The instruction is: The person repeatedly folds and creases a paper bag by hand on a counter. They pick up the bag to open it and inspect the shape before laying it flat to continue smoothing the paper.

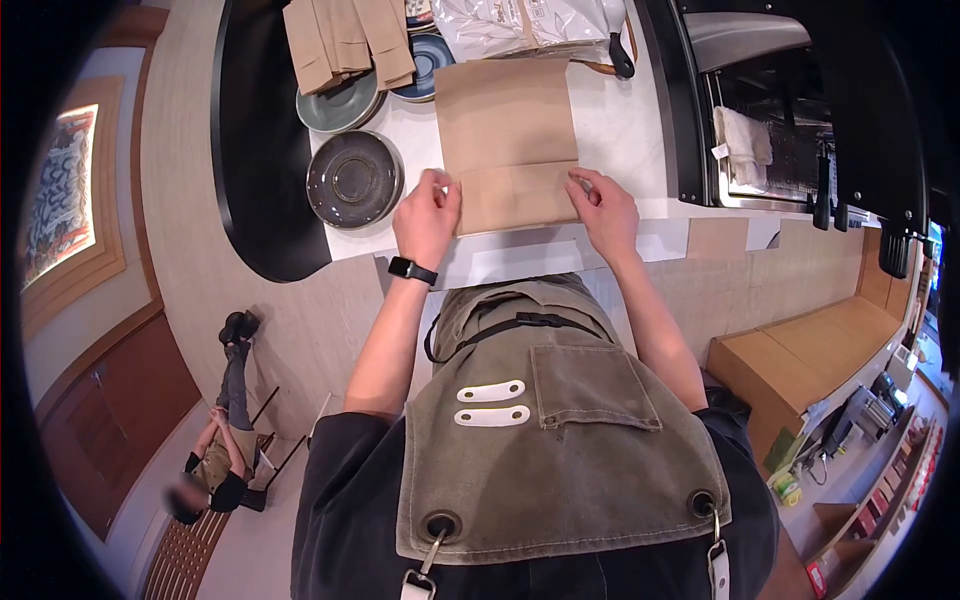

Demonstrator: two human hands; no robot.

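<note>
A brown paper bag (508, 115) lies flat on the white counter in front of me, with a crease across its lower part. At the bag's left edge, my left hand (427, 218) has its fingers curled and closed on the paper near the fold. Opposite it, my right hand (607, 210) pinches the right edge at about the same height. The exact fingertip contact is partly hidden on both sides. A dark round plate (354, 180) sits just left of my left hand.
Folded brown bags (345, 45) lie over a green-grey plate (340, 108) and a blue plate (430, 65). A clear plastic package (530, 28) is at the back. Right of the counter is an oven-like appliance (770, 130) with a cloth. A person (215, 450) sits at far left.
</note>
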